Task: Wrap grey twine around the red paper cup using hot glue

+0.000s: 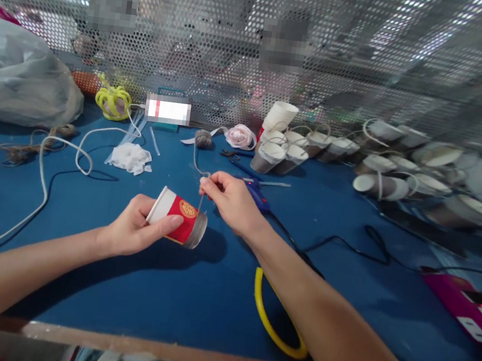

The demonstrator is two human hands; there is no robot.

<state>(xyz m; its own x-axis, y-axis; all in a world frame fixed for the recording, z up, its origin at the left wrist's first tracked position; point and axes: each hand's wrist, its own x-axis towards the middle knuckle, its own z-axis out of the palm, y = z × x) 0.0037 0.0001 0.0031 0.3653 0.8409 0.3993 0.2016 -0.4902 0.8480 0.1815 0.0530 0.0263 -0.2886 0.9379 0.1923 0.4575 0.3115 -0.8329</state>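
My left hand (138, 226) is closed around a red and white paper cup (169, 210), tilted on its side with the rim toward the left. Grey yarn is wound around the cup's base end (198, 231). Just above that end, my right hand (232, 200) pinches the strand of grey yarn (201, 202), which runs taut down to the cup. Beyond the fingers the strand trails back to a small ball of grey yarn (204, 139). A blue glue gun (259, 197) lies behind my right wrist, partly hidden by it.
Several cups with handles (286, 154) stand at the back right. A purple power strip (457, 301) lies far right, a yellow ring (270, 319) by my right forearm. White scraps (130, 158), a white cable (45, 180) and a plastic bag (17, 71) are on the left.
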